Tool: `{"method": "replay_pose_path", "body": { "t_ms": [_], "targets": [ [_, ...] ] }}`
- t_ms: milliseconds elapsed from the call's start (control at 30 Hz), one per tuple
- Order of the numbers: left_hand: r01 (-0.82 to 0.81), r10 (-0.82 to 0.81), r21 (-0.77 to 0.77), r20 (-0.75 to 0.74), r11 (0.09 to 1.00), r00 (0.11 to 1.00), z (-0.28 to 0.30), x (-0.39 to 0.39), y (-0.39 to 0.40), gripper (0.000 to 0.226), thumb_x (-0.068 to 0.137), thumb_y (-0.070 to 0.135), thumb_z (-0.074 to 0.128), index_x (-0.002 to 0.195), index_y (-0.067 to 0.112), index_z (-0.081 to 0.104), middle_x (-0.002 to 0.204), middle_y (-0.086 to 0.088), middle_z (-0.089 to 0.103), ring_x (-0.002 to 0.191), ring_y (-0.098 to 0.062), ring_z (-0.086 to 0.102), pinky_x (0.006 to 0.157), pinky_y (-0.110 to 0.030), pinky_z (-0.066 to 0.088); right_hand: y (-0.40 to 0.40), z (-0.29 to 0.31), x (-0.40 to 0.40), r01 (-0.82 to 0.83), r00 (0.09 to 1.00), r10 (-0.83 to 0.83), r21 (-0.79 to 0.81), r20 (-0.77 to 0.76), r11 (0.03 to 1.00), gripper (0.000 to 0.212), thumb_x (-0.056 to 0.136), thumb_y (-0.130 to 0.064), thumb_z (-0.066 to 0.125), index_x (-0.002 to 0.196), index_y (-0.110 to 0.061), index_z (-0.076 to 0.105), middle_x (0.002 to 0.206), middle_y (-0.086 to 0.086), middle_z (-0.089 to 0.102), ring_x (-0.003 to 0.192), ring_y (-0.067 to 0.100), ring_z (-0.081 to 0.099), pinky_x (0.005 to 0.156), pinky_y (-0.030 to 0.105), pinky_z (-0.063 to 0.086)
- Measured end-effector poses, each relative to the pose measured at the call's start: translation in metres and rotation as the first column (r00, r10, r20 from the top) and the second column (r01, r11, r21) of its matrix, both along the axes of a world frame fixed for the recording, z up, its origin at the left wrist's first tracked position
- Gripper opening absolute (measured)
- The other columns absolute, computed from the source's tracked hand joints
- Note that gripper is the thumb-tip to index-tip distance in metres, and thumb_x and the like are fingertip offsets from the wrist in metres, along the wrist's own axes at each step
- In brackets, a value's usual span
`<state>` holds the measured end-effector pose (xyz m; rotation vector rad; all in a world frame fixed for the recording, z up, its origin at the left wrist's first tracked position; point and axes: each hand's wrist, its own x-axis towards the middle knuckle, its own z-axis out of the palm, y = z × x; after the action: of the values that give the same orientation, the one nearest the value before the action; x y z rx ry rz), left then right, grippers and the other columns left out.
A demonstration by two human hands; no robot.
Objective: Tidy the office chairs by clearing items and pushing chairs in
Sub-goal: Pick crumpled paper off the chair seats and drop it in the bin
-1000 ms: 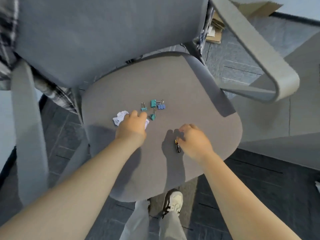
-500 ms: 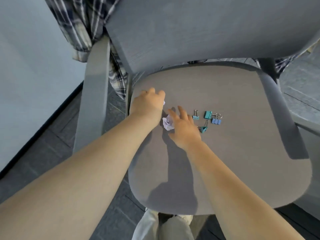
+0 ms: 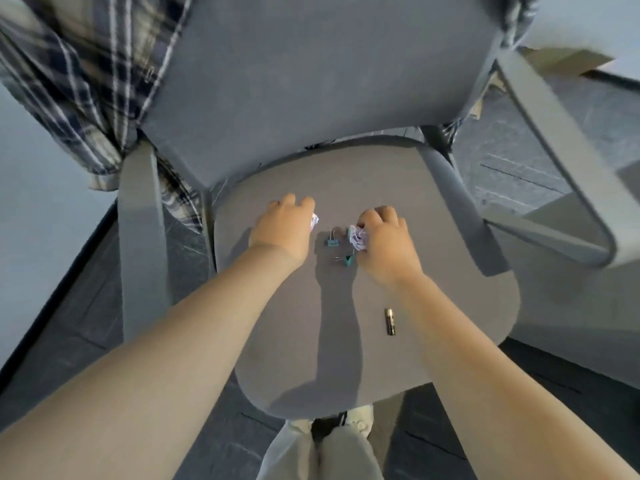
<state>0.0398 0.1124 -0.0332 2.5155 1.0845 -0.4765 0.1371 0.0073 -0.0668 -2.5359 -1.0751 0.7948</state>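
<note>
A grey office chair stands below me, its seat point(image 3: 450, 258) holding small clutter. My left hand point(image 3: 282, 230) rests on the seat, closed over a crumpled white paper point(image 3: 314, 221) that peeks out at its right edge. My right hand point(image 3: 384, 242) is closed on a second crumpled paper point(image 3: 357, 237). Between the hands lie two teal binder clips point(image 3: 332, 241), the nearer clip point(image 3: 348, 260) by my right wrist; any others are hidden under my right hand. A small dark battery point(image 3: 390, 321) lies on the seat near my right forearm.
A plaid shirt point(image 3: 79, 98) hangs over the chair's back at the left. The chair's armrests, left point(image 3: 138, 237) and right point(image 3: 554, 150), flank the seat. Cardboard point(image 3: 568, 60) lies on the dark tiled floor at the far right. My shoes point(image 3: 360, 424) show under the seat's front edge.
My right hand has taken up a crumpled paper and moved right, over the clips. The left hand stays closed on its paper. The view has swung, so the battery shows again.
</note>
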Motion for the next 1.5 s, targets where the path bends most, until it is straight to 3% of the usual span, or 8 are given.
{"method": "replay_pose_path", "body": {
  "t_ms": [300,533,767,933,1100,1233,1333,1500],
  "targets": [
    [0.43,-0.396,-0.138,0.218,0.892,0.892,0.069,0.055,-0.112,0.041,0.085,0.008,0.059,0.125,0.009,0.048,0.13,-0.013,0.046,0.119,-0.034,0.047,0.098,-0.043,0.045,-0.146,0.097,0.01,0.471,0.878,-0.473,0.052,0.073,0.881,0.04,0.081,-0.003,0.055,0.121,-0.005,0.046,0.126,0.015,0.045,0.116,0.034,0.04,0.088,0.037,0.041],
    [0.762,-0.726,-0.171,0.232,0.625,0.647,0.091,0.05,-0.244,0.047,0.085,0.013,0.063,0.128,0.012,0.047,0.133,-0.012,0.047,0.123,-0.032,0.046,0.1,-0.037,0.04,-0.291,0.117,-0.063,0.807,0.581,-0.813,0.103,0.04,0.582,0.036,0.086,-0.012,0.058,0.12,-0.009,0.047,0.124,0.01,0.049,0.106,0.028,0.052,0.083,0.036,0.046],
    [0.923,-0.913,-0.192,0.182,0.333,0.366,0.093,-0.011,-0.366,0.052,0.085,0.017,0.064,0.133,0.016,0.043,0.136,-0.007,0.046,0.121,-0.028,0.049,0.1,-0.038,0.042,-0.403,0.116,-0.186,0.97,0.233,-0.972,0.077,-0.034,0.23,0.027,0.084,-0.013,0.06,0.11,-0.011,0.052,0.111,0.009,0.055,0.088,0.023,0.057,0.07,0.035,0.049],
    [0.977,-0.982,-0.203,0.159,0.071,0.105,0.089,-0.047,-0.43,0.054,0.087,0.018,0.062,0.136,0.018,0.039,0.141,-0.005,0.042,0.119,-0.027,0.051,0.098,-0.036,0.045,-0.443,0.113,-0.261,0.999,0.02,-0.999,0.034,-0.05,0.018,0.027,0.086,-0.013,0.057,0.112,-0.009,0.05,0.114,0.009,0.053,0.083,0.019,0.048,0.067,0.029,0.039],
    [0.938,-0.968,-0.246,0.12,-0.244,-0.22,0.077,-0.09,-0.482,0.05,0.088,0.015,0.059,0.135,0.015,0.04,0.138,-0.008,0.044,0.116,-0.028,0.051,0.093,-0.034,0.045,-0.454,0.107,-0.349,0.956,-0.294,-0.954,-0.013,-0.058,-0.294,0.029,0.085,-0.011,0.055,0.114,-0.009,0.049,0.118,0.009,0.051,0.089,0.02,0.047,0.071,0.029,0.037],
    [0.856,-0.91,-0.308,0.121,-0.415,-0.397,0.057,-0.143,-0.507,0.042,0.087,0.009,0.057,0.128,0.011,0.047,0.129,-0.011,0.051,0.098,-0.025,0.053,0.073,-0.026,0.04,-0.447,0.101,-0.426,0.836,-0.548,-0.836,-0.044,-0.039,-0.547,0.026,0.084,-0.01,0.056,0.11,-0.009,0.05,0.117,0.009,0.05,0.087,0.02,0.048,0.071,0.027,0.036],
    [0.798,-0.867,-0.353,0.092,-0.488,-0.489,0.028,-0.19,-0.517,0.037,0.086,0.002,0.051,0.123,0.009,0.049,0.125,-0.013,0.051,0.09,-0.023,0.047,0.066,-0.027,0.039,-0.437,0.09,-0.48,0.71,-0.704,-0.709,-0.073,-0.04,-0.701,0.026,0.085,-0.011,0.057,0.11,-0.008,0.051,0.119,0.01,0.048,0.093,0.027,0.055,0.071,0.026,0.036],
    [0.765,-0.826,-0.417,-0.059,-0.49,-0.561,-0.026,-0.26,-0.526,0.043,0.085,-0.002,0.048,0.126,0.013,0.045,0.131,-0.013,0.04,0.104,-0.028,0.046,0.084,-0.037,0.048,-0.43,0.056,-0.551,0.538,-0.843,-0.534,-0.136,-0.068,-0.832,0.031,0.085,-0.012,0.059,0.115,-0.009,0.05,0.123,0.008,0.042,0.086,0.024,0.053,0.07,0.026,0.039]
  ]
}}
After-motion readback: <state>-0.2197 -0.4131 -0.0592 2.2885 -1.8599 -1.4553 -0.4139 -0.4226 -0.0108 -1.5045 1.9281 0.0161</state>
